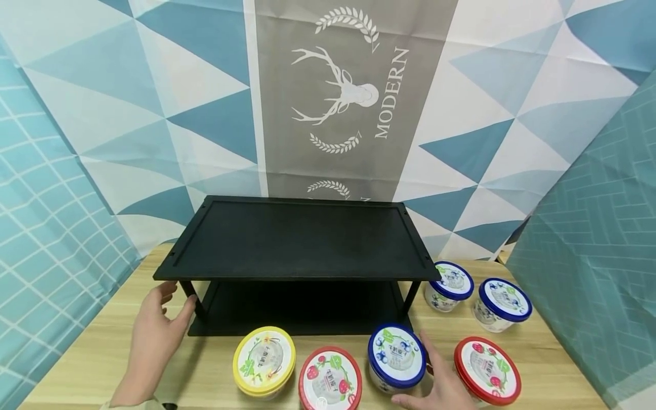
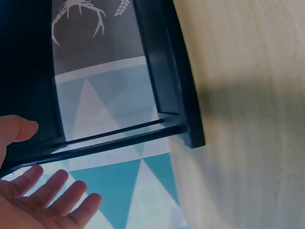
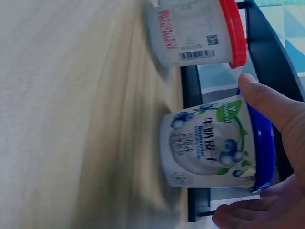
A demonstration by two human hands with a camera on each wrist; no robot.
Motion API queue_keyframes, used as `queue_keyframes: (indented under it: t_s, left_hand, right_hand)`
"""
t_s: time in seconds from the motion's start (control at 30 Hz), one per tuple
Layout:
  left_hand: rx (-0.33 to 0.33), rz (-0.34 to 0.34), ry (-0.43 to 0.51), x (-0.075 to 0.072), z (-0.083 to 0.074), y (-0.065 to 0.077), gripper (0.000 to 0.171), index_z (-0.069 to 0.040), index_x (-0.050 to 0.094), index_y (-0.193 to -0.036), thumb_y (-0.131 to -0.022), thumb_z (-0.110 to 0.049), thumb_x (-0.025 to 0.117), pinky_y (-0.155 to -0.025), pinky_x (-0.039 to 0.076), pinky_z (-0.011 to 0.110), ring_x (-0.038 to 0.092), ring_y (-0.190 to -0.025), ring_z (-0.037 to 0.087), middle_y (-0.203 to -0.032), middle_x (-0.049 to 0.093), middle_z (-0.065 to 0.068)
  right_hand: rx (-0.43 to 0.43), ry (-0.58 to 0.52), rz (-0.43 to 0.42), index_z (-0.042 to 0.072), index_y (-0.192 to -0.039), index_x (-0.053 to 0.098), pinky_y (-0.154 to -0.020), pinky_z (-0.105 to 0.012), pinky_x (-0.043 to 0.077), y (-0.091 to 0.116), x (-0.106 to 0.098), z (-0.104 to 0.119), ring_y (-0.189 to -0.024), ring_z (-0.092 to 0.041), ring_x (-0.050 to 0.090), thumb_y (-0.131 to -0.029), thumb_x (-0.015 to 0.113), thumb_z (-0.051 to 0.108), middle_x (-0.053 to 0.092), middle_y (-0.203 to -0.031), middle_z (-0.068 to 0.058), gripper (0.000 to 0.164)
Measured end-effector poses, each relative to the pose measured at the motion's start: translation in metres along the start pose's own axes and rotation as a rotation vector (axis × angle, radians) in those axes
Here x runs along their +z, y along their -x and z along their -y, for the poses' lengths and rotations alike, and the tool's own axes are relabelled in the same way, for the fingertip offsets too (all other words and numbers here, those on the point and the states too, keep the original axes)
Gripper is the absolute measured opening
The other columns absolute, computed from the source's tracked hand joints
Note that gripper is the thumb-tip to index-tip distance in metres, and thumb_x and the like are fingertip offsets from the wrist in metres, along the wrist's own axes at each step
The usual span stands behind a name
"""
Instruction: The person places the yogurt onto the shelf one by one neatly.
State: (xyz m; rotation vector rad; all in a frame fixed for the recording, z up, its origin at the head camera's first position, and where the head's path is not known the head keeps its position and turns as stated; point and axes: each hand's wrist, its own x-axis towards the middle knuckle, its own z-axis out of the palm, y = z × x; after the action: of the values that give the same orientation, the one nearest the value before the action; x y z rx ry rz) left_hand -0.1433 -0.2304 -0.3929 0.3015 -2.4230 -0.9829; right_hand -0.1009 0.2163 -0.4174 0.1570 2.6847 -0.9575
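Left hand: your left hand (image 1: 161,319) is beside the left front post (image 1: 191,295) of the black two-tier shelf (image 1: 302,239), thumb and fingers apart, gripping nothing; whether it touches the post you cannot tell.
Right hand: your right hand (image 1: 443,381) is spread about the near blueberry tub (image 1: 397,356), thumb to one side, fingers to the other, not clenched on it; contact is unclear.
Near blueberry tub: blue-lidded, upright on the wooden table (image 1: 77,370), before the shelf's right end.
Front row: to its left, a red-lidded strawberry tub (image 1: 330,381), then a yellow-lidded tub (image 1: 264,361); on your right hand's far side, another red-lidded tub (image 1: 487,370).
Right of shelf: two more blue-lidded tubs, one (image 1: 448,286) close by the shelf, one (image 1: 502,304) farther right.
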Motion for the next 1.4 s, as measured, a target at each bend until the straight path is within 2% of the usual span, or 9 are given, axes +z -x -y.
queue_keyframes:
  t_s: [0.13, 0.47, 0.6, 0.7, 0.9, 1.0, 1.1, 1.2, 1.4]
  left_hand:
    - [-0.037, 0.024, 0.056, 0.004, 0.006, -0.004, 0.051, 0.002, 0.038, -0.125, -0.086, -0.028, 0.053, -0.082, 0.039, 0.048, 0.046, -0.107, 0.039, -0.121, 0.047, 0.023]
    - [-0.057, -0.001, 0.048, 0.052, 0.099, -0.035, 0.062, -0.025, 0.036, -0.128, -0.077, -0.058, 0.051, -0.079, 0.048, 0.036, 0.053, -0.105, 0.024, -0.12, 0.051, 0.003]
    - [-0.032, -0.029, 0.072, 0.06, 0.113, -0.042, 0.058, -0.03, 0.039, -0.124, -0.076, -0.061, 0.048, -0.077, 0.049, 0.031, 0.055, -0.103, 0.02, -0.117, 0.053, 0.0]
    - [-0.027, -0.037, 0.061, 0.054, 0.1, -0.04, 0.051, -0.028, 0.042, -0.12, -0.078, -0.056, 0.05, -0.071, 0.05, 0.023, 0.056, -0.1, 0.017, -0.113, 0.054, 0.0]
    - [-0.109, -0.005, 0.1, 0.025, 0.037, -0.025, 0.038, -0.013, 0.05, -0.113, -0.084, -0.038, 0.055, -0.064, 0.045, 0.012, 0.056, -0.101, 0.025, -0.112, 0.056, 0.011]
    - [-0.137, -0.009, 0.078, 0.018, 0.019, -0.022, 0.035, -0.011, 0.052, -0.111, -0.085, -0.033, 0.054, -0.062, 0.039, 0.01, 0.057, -0.1, 0.027, -0.112, 0.057, 0.013]
    - [-0.162, -0.034, 0.077, 0.016, 0.014, -0.022, 0.032, -0.011, 0.054, -0.109, -0.085, -0.031, 0.055, -0.069, 0.041, 0.017, 0.058, -0.088, 0.006, -0.111, 0.059, 0.012]
    - [-0.177, -0.06, 0.082, 0.017, 0.014, -0.023, 0.029, -0.011, 0.055, -0.106, -0.085, -0.03, 0.055, -0.073, 0.04, 0.022, 0.042, -0.075, -0.018, -0.107, 0.06, 0.011]
    - [-0.18, -0.086, 0.079, 0.017, 0.017, -0.025, 0.026, -0.009, 0.056, -0.101, -0.084, -0.028, 0.056, -0.068, 0.037, 0.015, 0.032, -0.067, -0.026, -0.102, 0.062, 0.014]
  right_hand:
    - [-0.017, -0.026, 0.006, 0.01, -0.141, 0.003, -0.085, -0.046, 0.045, -0.007, 0.005, -0.008, -0.118, -0.042, 0.039, -0.052, 0.069, 0.065, 0.03, -0.138, -0.021, 0.123]
    - [-0.031, -0.175, 0.006, 0.003, -0.138, 0.01, -0.082, -0.038, 0.046, -0.011, 0.01, -0.01, -0.114, -0.039, 0.043, -0.056, 0.073, 0.054, 0.037, -0.131, -0.023, 0.116]
    - [-0.001, -0.243, 0.014, 0.0, -0.137, 0.01, -0.086, -0.038, 0.045, -0.013, 0.013, -0.01, -0.117, -0.045, 0.037, -0.057, 0.075, 0.049, 0.033, -0.132, -0.026, 0.114]
    - [0.03, -0.28, 0.0, -0.001, -0.137, 0.011, -0.088, -0.04, 0.044, -0.015, 0.017, -0.012, -0.119, -0.047, 0.033, -0.055, 0.076, 0.047, 0.031, -0.133, -0.027, 0.114]
    - [0.077, -0.309, -0.049, 0.001, -0.137, 0.013, -0.085, -0.044, 0.044, -0.019, 0.025, -0.013, -0.117, -0.048, 0.034, -0.051, 0.078, 0.047, 0.034, -0.131, -0.028, 0.117]
    - [0.087, -0.325, -0.048, 0.002, -0.137, 0.013, -0.084, -0.044, 0.044, -0.019, 0.026, -0.014, -0.117, -0.048, 0.035, -0.052, 0.078, 0.047, 0.035, -0.13, -0.027, 0.116]
    - [0.091, -0.347, -0.036, 0.002, -0.137, 0.012, -0.085, -0.044, 0.044, -0.018, 0.027, -0.014, -0.117, -0.048, 0.035, -0.052, 0.078, 0.048, 0.034, -0.131, -0.026, 0.117]
    - [0.091, -0.386, -0.023, 0.004, -0.137, 0.012, -0.086, -0.044, 0.043, -0.017, 0.028, -0.013, -0.118, -0.046, 0.035, -0.053, 0.077, 0.048, 0.034, -0.132, -0.024, 0.116]
    - [0.078, -0.411, -0.022, 0.004, -0.137, 0.012, -0.087, -0.045, 0.043, -0.018, 0.03, -0.015, -0.117, -0.044, 0.037, -0.054, 0.077, 0.049, 0.035, -0.132, -0.023, 0.115]
